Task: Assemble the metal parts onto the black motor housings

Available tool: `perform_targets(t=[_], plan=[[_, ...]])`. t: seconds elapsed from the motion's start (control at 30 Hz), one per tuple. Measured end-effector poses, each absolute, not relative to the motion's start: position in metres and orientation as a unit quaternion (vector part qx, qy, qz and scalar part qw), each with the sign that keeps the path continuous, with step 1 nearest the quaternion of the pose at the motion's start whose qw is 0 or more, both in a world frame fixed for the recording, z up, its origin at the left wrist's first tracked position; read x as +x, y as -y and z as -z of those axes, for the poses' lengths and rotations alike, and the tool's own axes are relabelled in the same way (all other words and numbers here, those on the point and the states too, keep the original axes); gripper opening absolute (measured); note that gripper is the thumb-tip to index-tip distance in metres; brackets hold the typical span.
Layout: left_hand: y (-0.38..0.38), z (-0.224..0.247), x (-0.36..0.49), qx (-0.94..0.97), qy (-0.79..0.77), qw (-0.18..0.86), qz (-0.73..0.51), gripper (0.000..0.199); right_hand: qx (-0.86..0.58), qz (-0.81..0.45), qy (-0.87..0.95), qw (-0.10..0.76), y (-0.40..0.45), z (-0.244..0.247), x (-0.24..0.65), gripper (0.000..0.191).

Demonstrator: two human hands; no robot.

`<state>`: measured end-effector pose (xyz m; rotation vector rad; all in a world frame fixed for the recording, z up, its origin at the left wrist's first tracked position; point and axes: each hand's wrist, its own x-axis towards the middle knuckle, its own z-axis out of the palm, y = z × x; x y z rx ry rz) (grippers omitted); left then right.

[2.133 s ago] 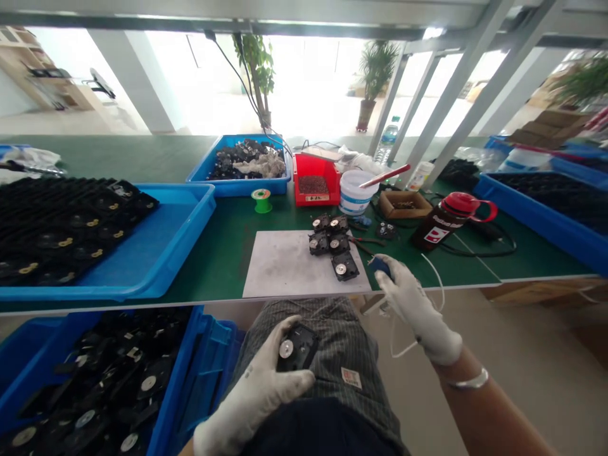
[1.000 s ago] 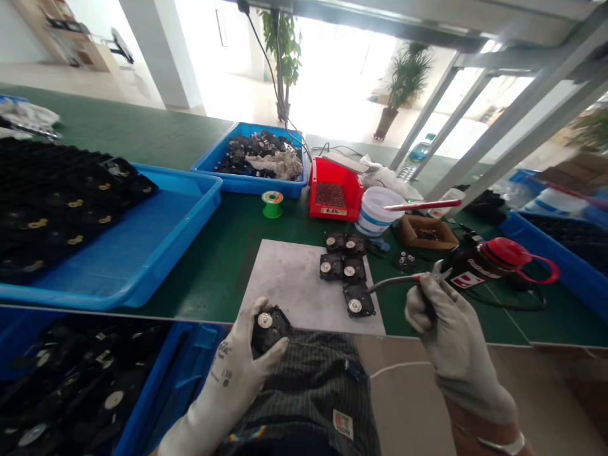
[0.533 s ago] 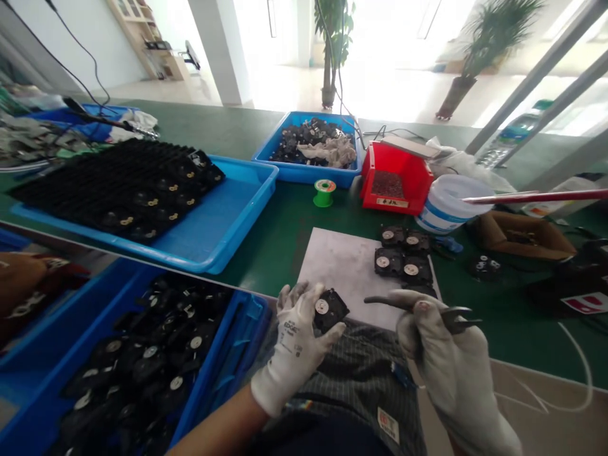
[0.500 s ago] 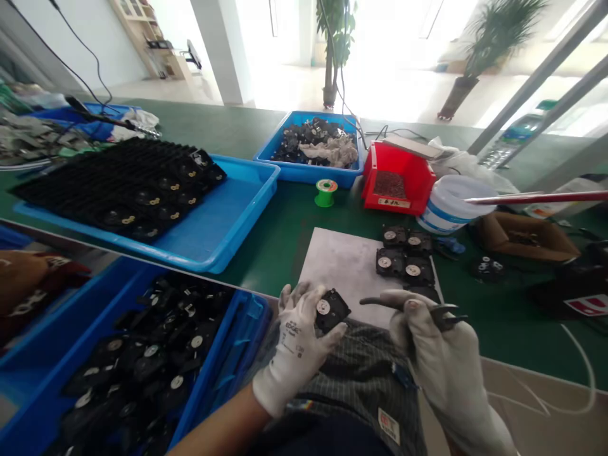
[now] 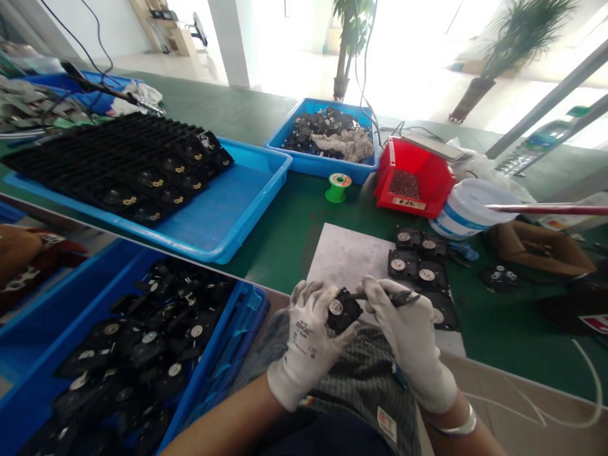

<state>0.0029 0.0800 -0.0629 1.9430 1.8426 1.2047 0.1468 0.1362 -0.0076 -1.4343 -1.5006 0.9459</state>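
Note:
My left hand [image 5: 313, 339], in a white glove, grips a small black part [image 5: 342, 309] with a silver disc at the table's front edge. Closed around a dark hand tool [image 5: 401, 296], my gloved right hand [image 5: 411, 342] is just to the right. The tool's thin end meets the black part's upper right side; the exact contact point is too small to make out. Several similar black parts [image 5: 427, 274] with silver discs lie in rows on the right of a white sheet [image 5: 330, 256].
A blue tray [image 5: 209, 250] with stacked black panels stands at left. Behind are a green spool [image 5: 337, 188], a blue bin [image 5: 320, 166], a red bin [image 5: 439, 196] and a white bucket [image 5: 468, 212]. Below left, a blue crate [image 5: 190, 386] holds black parts.
My right hand has moved left with the tool, which now reaches the black part. My left hand still grips that part. The whole view has shifted slightly.

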Motion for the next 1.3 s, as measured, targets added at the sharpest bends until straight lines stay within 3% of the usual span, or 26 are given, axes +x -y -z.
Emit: perform_targets(t=[0.17,0.4,0.6,0.83,0.93,1.1,1.3], plan=[[-0.08,0.065,0.006,0.662,-0.606,0.068,-0.435,0.054,-0.568,-0.269,0.623,0.466,-0.132,0.013,0.14,0.045],[-0.081,0.067,0.007,0.657,-0.602,0.065,-0.45,0.053,-0.581,-0.281,0.605,0.466,-0.134,0.002,0.131,0.047],[-0.08,0.065,0.007,0.658,-0.603,0.079,-0.443,0.056,-0.596,-0.213,0.505,0.586,-0.114,-0.034,0.13,0.031],[-0.082,0.068,0.008,0.654,-0.599,0.064,-0.458,0.054,-0.557,-0.216,0.664,0.45,-0.132,0.004,0.133,0.055],[-0.081,0.069,0.007,0.65,-0.599,0.068,-0.462,0.054,-0.582,-0.251,0.615,0.469,-0.132,-0.008,0.13,0.048],[-0.08,0.067,0.007,0.651,-0.6,0.079,-0.459,0.052,-0.589,-0.21,0.524,0.578,-0.119,-0.037,0.124,0.04],[-0.082,0.066,0.008,0.647,-0.601,0.066,-0.465,0.052,-0.576,-0.27,0.606,0.477,-0.132,0.008,0.128,0.054]])
